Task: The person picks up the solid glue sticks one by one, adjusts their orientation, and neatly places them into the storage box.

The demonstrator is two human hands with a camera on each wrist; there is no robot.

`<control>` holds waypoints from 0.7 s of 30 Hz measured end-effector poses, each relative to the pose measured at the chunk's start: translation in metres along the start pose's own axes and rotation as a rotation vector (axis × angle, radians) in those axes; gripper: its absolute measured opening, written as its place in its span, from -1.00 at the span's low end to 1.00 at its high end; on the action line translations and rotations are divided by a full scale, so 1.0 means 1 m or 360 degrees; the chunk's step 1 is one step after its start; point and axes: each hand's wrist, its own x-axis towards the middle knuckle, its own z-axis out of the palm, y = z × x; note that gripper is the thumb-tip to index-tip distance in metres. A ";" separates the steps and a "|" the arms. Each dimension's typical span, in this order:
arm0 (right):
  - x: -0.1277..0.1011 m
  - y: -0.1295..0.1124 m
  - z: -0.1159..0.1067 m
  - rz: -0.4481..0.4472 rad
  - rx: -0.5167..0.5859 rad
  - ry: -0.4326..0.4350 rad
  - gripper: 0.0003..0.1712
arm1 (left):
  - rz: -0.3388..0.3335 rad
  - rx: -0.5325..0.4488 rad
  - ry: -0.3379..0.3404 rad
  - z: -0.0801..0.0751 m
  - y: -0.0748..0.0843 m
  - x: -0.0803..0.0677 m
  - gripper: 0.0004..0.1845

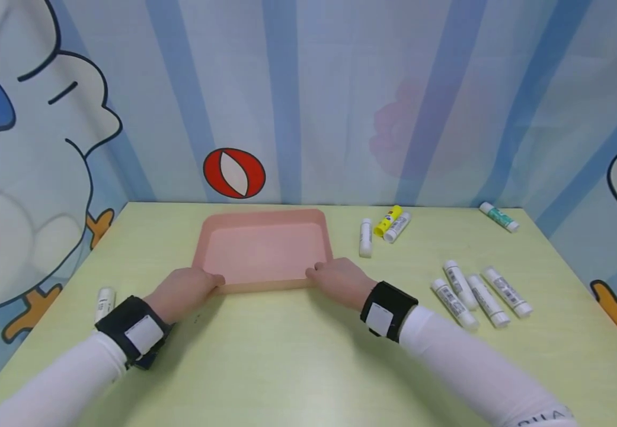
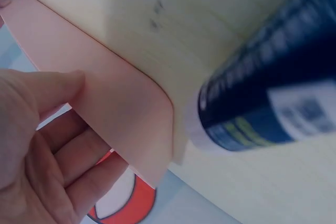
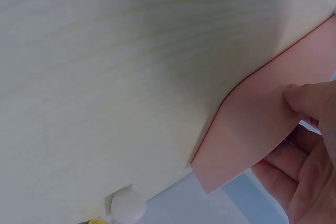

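A shallow pink tray (image 1: 265, 246) sits on the table toward the back, left of centre. My left hand (image 1: 191, 290) grips its near left corner. In the left wrist view the thumb (image 2: 63, 85) presses the tray's outer wall (image 2: 126, 98) while the fingers curl over the rim. At the near right corner, my right hand (image 1: 342, 281) pinches the rim the same way, thumb outside and fingers inside, as the right wrist view shows on the pink wall (image 3: 252, 124). A dark blue tube with a white end (image 2: 262, 87) stands close to my left hand, mostly hidden by the wrist in the head view.
Several white labelled tubes (image 1: 481, 296) lie at the right. Behind them are a green-labelled tube (image 1: 499, 217) and, right of the tray, a white tube (image 1: 365, 237) beside a yellow one (image 1: 387, 220). Another white tube (image 1: 105, 302) is by my left wrist. A printed curtain (image 1: 335, 101) backs the table.
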 end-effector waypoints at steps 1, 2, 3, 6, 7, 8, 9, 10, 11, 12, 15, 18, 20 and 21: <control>-0.004 0.000 0.000 -0.0005 -0.0009 -0.0002 -0.93 | 0.0000 -0.0019 0.0001 -0.001 0.004 -0.001 -0.89; -0.008 0.000 0.000 -0.0009 -0.0019 -0.0004 -0.92 | 0.0004 -0.0037 0.0000 -0.001 0.007 -0.002 -0.87; -0.012 0.000 -0.001 -0.0008 -0.0020 -0.0011 -0.92 | 0.0011 -0.0051 -0.0004 -0.002 0.011 -0.002 -0.87; -0.023 0.001 0.001 0.0004 -0.0028 -0.0045 -0.91 | 0.0039 -0.0058 -0.0035 -0.003 0.021 -0.004 -0.84; -0.026 0.001 0.002 0.0010 -0.0033 -0.0058 -0.91 | 0.0064 -0.0039 -0.0050 -0.003 0.025 -0.004 -0.84; -0.030 0.001 0.003 0.0014 -0.0033 -0.0066 -0.91 | 0.0079 -0.0030 -0.0066 -0.004 0.028 -0.005 -0.84; -0.034 0.001 0.004 0.0011 -0.0042 -0.0065 -0.90 | 0.0097 -0.0011 -0.0080 -0.004 0.031 -0.005 -0.83; -0.038 0.001 0.005 0.0007 -0.0055 -0.0064 -0.90 | 0.0115 0.0004 -0.0086 -0.004 0.033 -0.005 -0.82; -0.042 0.001 0.005 0.0003 -0.0068 -0.0057 -0.90 | 0.0133 0.0019 -0.0096 -0.005 0.036 -0.006 -0.81; -0.046 0.001 0.006 -0.0007 -0.0083 -0.0046 -0.89 | 0.0151 0.0034 -0.0101 -0.005 0.039 -0.006 -0.81; -0.057 0.000 0.007 -0.0039 -0.0109 0.0007 -0.89 | 0.0225 0.0072 -0.0087 -0.005 0.048 -0.007 -0.78; -0.068 -0.002 0.007 -0.0036 -0.0092 0.0025 -0.89 | 0.0282 0.0083 -0.0065 -0.005 0.055 -0.009 -0.75; -0.075 -0.003 0.007 -0.0027 -0.0082 0.0021 -0.91 | 0.0302 0.0079 -0.0062 -0.004 0.059 -0.010 -0.74; -0.078 -0.004 0.008 -0.0025 -0.0076 0.0019 -0.91 | 0.0309 0.0082 -0.0066 -0.004 0.062 -0.011 -0.74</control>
